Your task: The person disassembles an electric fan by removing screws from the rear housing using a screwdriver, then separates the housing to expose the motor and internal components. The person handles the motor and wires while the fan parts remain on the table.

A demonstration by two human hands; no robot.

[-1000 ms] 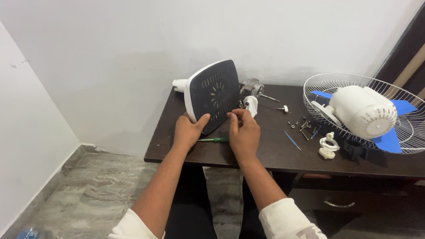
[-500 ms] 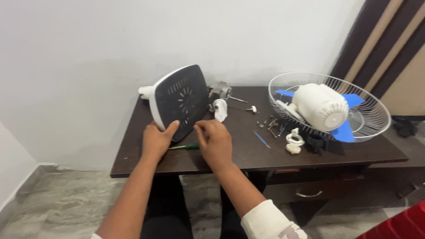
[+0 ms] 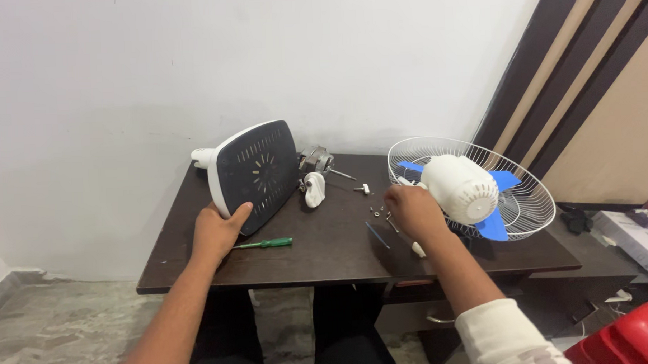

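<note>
The left hand [image 3: 216, 232] is gripping the lower edge of the fan base [image 3: 255, 173], a rounded square plate with a white rim and a dark slotted underside, which is standing tilted on its edge left of centre on the dark brown counter [image 3: 327, 257]. The thumb is lying across the dark face and the fingers are wrapping behind the rim. A white stub is sticking out behind the base toward the upper left.

The right hand [image 3: 410, 209] is hovering right of centre, over a scatter of small screws [image 3: 377, 213], fingers curled downward; whether it is pinching anything I cannot tell. Just below it a small white plastic piece [image 3: 417, 250] is peeking out, and a thin blue stick [image 3: 377, 235] is lying to its left.

A green-handled screwdriver [image 3: 264, 244] is lying flat just beside the left hand. Behind it, near the wall, a metal motor [image 3: 314, 159] and a white curved bracket [image 3: 312, 189] are sitting close together. On the right of the counter, a white wire guard [image 3: 525, 196] is holding blue blades [image 3: 492, 228] and a white motor housing [image 3: 459, 187].

At the lower right of the frame, off the counter, a pale flat box [image 3: 638, 239] with printing and a red container [image 3: 627, 340] are resting on the floor.
</note>
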